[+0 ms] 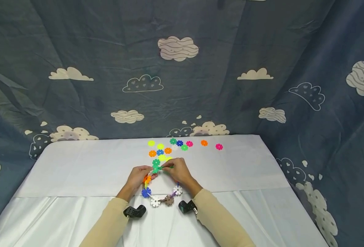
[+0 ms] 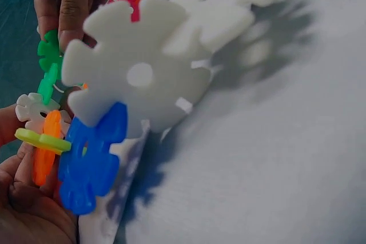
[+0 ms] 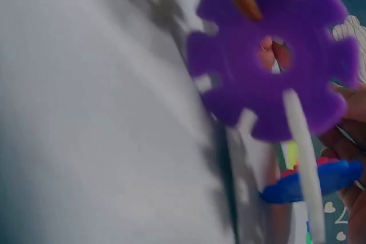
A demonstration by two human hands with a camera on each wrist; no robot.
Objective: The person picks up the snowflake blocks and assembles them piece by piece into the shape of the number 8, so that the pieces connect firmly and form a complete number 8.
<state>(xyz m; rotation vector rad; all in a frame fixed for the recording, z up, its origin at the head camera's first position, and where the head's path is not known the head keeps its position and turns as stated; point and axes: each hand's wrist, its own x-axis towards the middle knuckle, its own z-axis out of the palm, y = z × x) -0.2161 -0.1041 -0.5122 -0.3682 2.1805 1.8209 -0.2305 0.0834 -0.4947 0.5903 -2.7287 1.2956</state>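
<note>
- Nearest: two beige sleeves (image 1: 106, 224) reach forward over the white-covered bench (image 1: 231, 178); a black camera (image 1: 135, 211) sits at each wrist.
- Disc chain (image 1: 168, 200): notched plastic discs slotted edge to edge in a curve between the forearms and hands; a brown disc lies at its near bend, with a white disc (image 1: 155, 201) to one side and a purple disc (image 3: 223, 95) to the other; a blue disc (image 2: 91, 167), a yellow disc (image 2: 43, 140) and an orange disc (image 2: 47, 150) follow up the left side.
- Left hand (image 1: 137, 176): grip closed round the chain's far left end, fingers about the orange disc and a neighbouring white one.
- Right hand (image 1: 178, 170): grip closed to a pinch, thumb and finger holding a green disc (image 2: 50, 50); this meets a second green disc at the chain's end.
- Beyond the hands: loose discs (image 1: 167, 150) in yellow, orange, blue, green, white and pink, scattered on the bench.
- Farthest: a dark blue-grey curtain (image 1: 200, 103) printed with pale clouds.
</note>
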